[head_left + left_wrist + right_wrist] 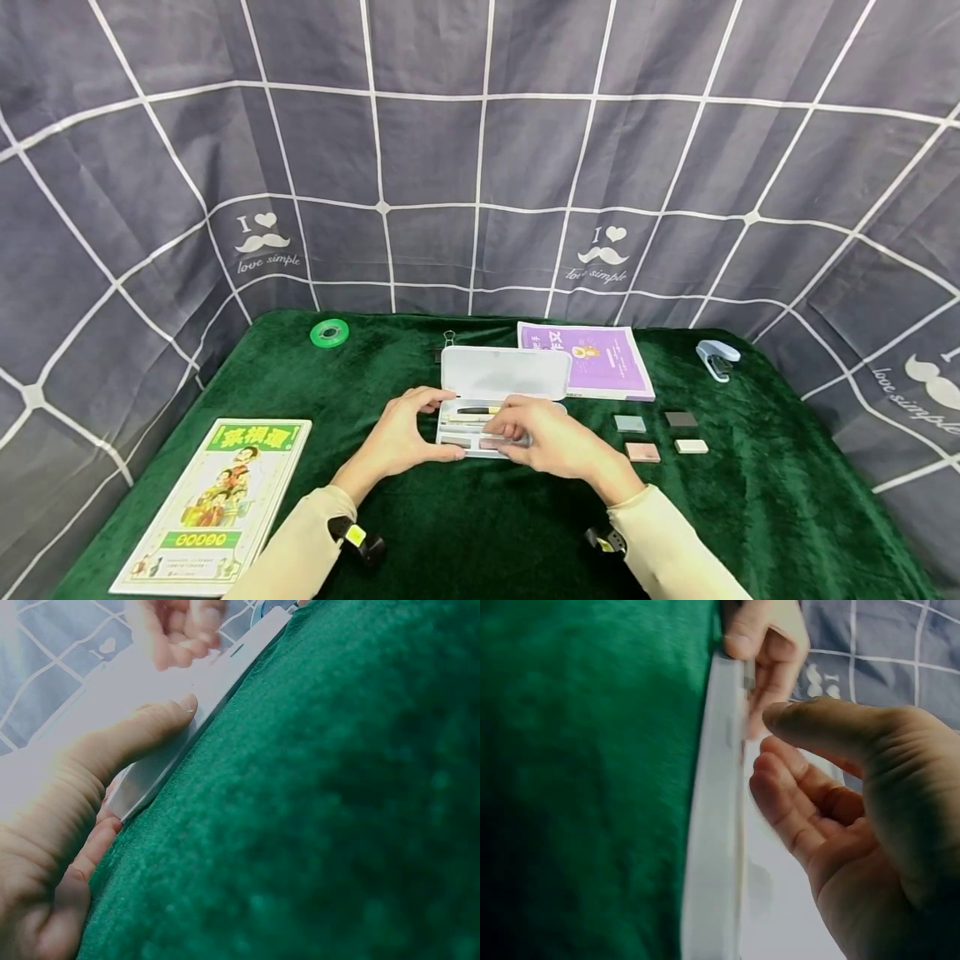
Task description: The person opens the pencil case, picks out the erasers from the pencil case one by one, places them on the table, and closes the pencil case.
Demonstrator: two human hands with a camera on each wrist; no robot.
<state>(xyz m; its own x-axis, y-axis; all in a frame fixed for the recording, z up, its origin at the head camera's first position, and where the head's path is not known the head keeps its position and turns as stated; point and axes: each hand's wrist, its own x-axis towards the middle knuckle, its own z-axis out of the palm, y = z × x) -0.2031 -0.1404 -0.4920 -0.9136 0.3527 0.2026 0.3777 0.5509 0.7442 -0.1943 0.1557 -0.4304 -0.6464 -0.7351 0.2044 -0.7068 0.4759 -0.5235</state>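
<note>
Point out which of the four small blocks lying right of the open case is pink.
The pink block is the front-left of the four, nearest the right hand. Behind it lies a pale grey-green one; the others are dark grey and cream.

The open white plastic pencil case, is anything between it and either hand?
Nothing visible does. The left hand grips the white plastic pencil case at its left end, and the right hand has its fingers in the tray.

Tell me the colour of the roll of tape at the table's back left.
Bright green; the roll of tape shows best in the head view.
</note>
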